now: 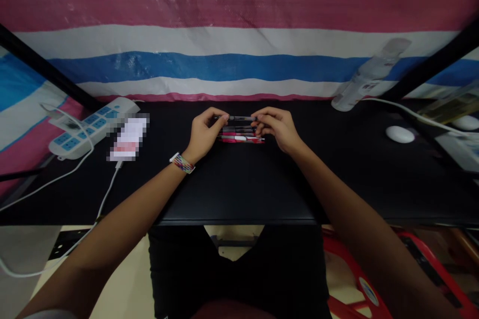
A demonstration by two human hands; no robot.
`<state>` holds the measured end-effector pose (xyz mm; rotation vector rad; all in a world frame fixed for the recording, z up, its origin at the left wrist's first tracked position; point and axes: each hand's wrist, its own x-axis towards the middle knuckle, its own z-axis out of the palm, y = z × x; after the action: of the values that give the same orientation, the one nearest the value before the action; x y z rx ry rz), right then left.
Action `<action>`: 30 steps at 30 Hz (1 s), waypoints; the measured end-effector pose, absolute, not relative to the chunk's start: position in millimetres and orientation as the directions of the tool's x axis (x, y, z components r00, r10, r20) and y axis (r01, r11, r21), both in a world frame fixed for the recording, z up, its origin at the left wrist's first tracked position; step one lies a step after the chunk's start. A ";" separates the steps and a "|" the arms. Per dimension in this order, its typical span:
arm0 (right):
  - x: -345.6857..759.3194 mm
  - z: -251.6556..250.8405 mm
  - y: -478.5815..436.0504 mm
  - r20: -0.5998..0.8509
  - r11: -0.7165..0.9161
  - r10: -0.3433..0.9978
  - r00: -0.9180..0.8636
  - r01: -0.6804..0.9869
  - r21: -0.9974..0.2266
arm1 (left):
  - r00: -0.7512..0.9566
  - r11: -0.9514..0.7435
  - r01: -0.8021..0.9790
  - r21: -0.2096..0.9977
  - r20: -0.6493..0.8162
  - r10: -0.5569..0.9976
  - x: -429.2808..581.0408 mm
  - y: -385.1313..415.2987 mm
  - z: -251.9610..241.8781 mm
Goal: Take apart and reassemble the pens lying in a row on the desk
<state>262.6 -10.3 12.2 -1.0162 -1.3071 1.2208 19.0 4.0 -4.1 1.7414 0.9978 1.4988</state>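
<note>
Both hands (204, 132) (279, 127) pinch pen (239, 118) ends, fingertips.

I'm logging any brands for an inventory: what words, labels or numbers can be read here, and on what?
No text can be read.
Bottle: label too blurred.
Phone: screen pixelated.
Pens between left hand and right hand: print too small.
Power strip: no legible marking.

A black desk (239, 194) stands against a pink, white and blue striped tarp (239, 35), above a pale floor (123, 289).
</note>
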 end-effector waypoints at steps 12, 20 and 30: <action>260.5 7.4 -10.4 0.140 0.127 0.984 -0.109 -0.121 -0.984 | 0.085 -0.523 0.258 0.812 0.520 0.850 16.0 5.3 -1.6; 257.2 4.9 -10.8 0.171 0.155 0.979 -0.113 -0.139 -0.978 | 0.089 -0.445 0.231 0.865 0.437 0.895 14.4 8.3 -6.4; 258.5 -0.3 -5.0 0.170 0.156 0.984 -0.050 -0.209 -0.965 | 0.106 -0.467 0.126 0.875 0.456 0.883 12.6 14.4 -7.6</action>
<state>258.5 -5.0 -0.3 -0.9058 -1.1783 1.2254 12.6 14.4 -7.6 1.7092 0.9950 1.4217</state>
